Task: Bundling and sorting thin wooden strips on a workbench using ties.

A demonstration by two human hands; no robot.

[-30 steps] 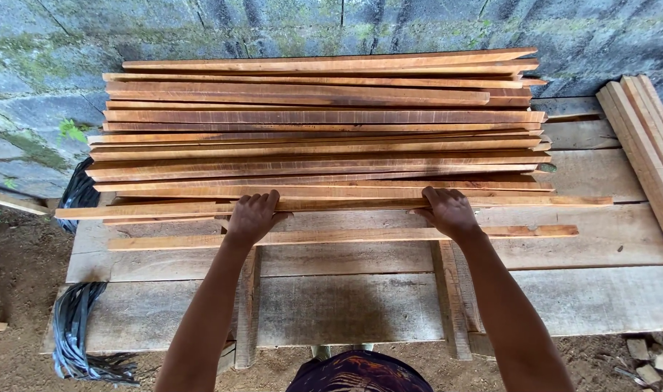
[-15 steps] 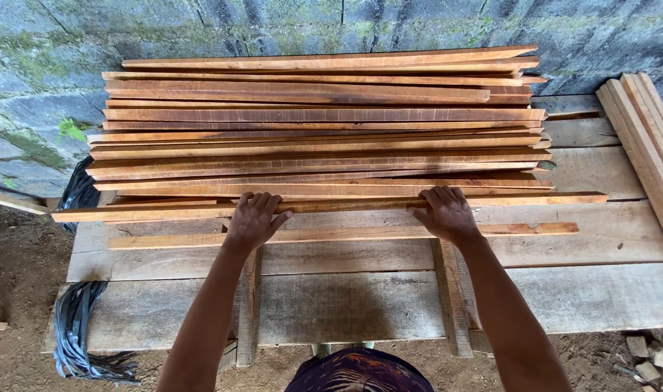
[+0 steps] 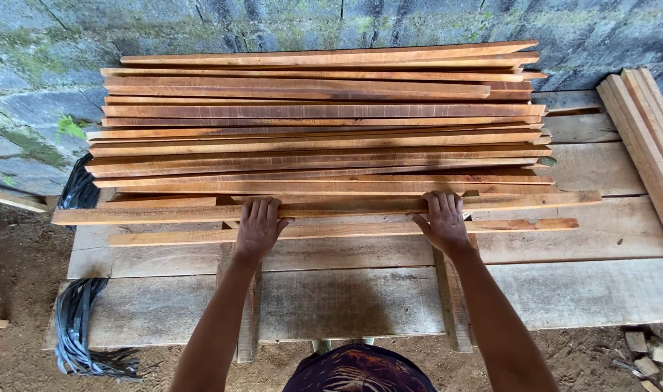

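Note:
A pile of long reddish wooden slats (image 3: 324,123) lies across a rough plank table (image 3: 578,290). Two slats lie apart from the pile at its near side. My left hand (image 3: 257,226) and my right hand (image 3: 443,219) both rest fingers-down on the farther loose slat (image 3: 346,210), gripping its top edge. The nearer loose slat (image 3: 346,230) passes under my palms. Both forearms reach in from the bottom of the view.
A mossy block wall (image 3: 27,87) stands behind the table. More pale boards (image 3: 647,138) are stacked at the right end. Dark straps (image 3: 77,319) hang off the left end over dirt ground. Two upright battens (image 3: 248,305) cross the table front.
Both hands have slid slightly toward me along with the farther loose slat; otherwise the pile and table are unchanged.

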